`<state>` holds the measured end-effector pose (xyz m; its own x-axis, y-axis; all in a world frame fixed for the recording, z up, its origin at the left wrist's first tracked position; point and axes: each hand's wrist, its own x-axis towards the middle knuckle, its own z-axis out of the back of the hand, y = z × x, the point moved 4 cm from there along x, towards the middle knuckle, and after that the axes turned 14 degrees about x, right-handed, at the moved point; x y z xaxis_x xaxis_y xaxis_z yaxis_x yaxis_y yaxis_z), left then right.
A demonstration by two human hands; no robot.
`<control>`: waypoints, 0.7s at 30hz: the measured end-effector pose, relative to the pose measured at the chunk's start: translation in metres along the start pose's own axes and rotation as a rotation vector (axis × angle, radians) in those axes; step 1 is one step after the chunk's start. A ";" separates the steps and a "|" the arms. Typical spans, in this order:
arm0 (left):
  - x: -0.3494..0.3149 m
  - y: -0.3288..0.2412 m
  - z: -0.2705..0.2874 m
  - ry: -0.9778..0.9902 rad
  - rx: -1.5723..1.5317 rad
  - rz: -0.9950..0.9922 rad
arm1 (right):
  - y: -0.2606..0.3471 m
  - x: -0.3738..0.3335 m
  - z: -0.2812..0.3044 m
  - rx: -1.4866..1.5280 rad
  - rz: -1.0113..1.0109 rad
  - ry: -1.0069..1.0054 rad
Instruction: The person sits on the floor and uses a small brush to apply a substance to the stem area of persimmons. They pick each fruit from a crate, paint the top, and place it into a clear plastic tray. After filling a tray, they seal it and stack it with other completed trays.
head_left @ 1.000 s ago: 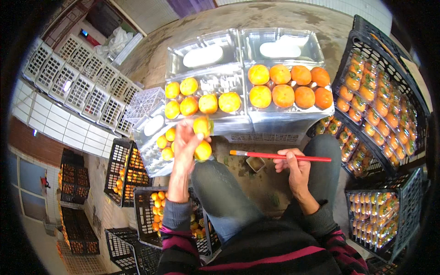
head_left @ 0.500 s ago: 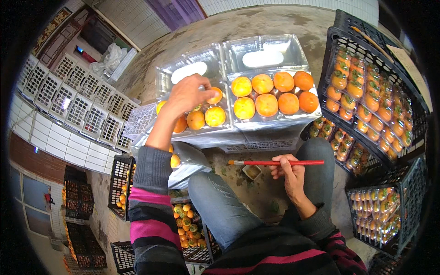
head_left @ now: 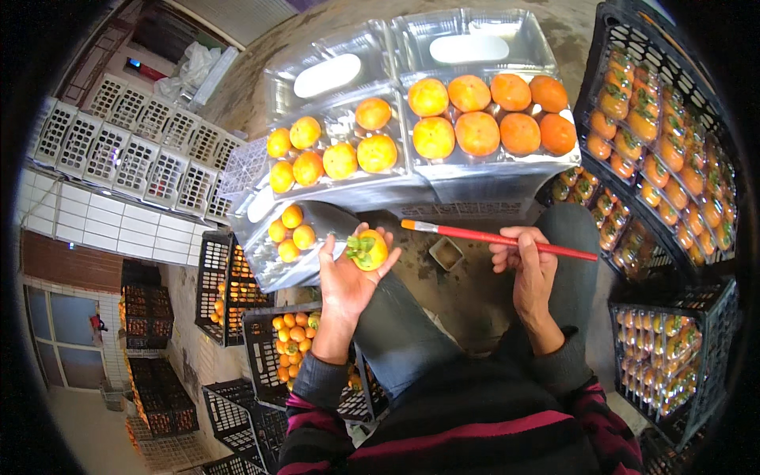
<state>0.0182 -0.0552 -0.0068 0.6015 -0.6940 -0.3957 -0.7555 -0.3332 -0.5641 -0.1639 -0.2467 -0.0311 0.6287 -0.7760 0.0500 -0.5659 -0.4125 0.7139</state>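
Observation:
My left hand [head_left: 347,279], palm up, cradles a persimmon [head_left: 372,252] whose green leafy calyx faces up. Between the fingers of my right hand [head_left: 529,273] is a paintbrush [head_left: 491,237] with a red handle, its bristle tip pointing left toward the persimmon without touching it. Beyond the hands stand two hinged clear plastic boxes with raised lids. The right-hand box [head_left: 495,158] holds two rows of persimmons [head_left: 476,133]. In the left-hand box [head_left: 404,162] several persimmons [head_left: 340,160] lie, with a gap in the far row.
A small dish [head_left: 446,255] of brownish liquid sits low between my knees. Left of it, clear plastic [head_left: 277,273] carries several persimmons. Black crates [head_left: 261,348] of loose fruit stand at my left; crates of packed boxes [head_left: 665,158] rise at my right. White crates [head_left: 138,158] line the far left.
My left hand has come back from the left-hand box and now holds a persimmon on its palm. The brush has tilted, bristle end higher. The view has shifted.

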 end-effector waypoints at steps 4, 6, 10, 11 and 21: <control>-0.007 0.018 0.017 0.185 0.222 -0.109 | 0.000 -0.001 -0.002 0.037 0.009 0.081; -0.006 0.020 0.019 0.237 0.276 -0.146 | -0.002 -0.002 -0.002 0.048 0.004 0.147; -0.002 0.021 0.016 0.234 0.438 -0.170 | -0.006 -0.004 -0.009 0.031 -0.025 0.249; -0.002 0.021 0.016 0.240 0.472 -0.174 | -0.007 -0.005 -0.012 0.016 -0.036 0.266; -0.010 0.014 0.020 0.267 0.497 -0.165 | -0.002 -0.006 -0.010 -0.002 -0.006 0.206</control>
<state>0.0067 -0.0405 -0.0250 0.5658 -0.8165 -0.1144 -0.4066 -0.1556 -0.9003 -0.1614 -0.2369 -0.0262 0.7281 -0.6595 0.1868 -0.5607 -0.4163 0.7158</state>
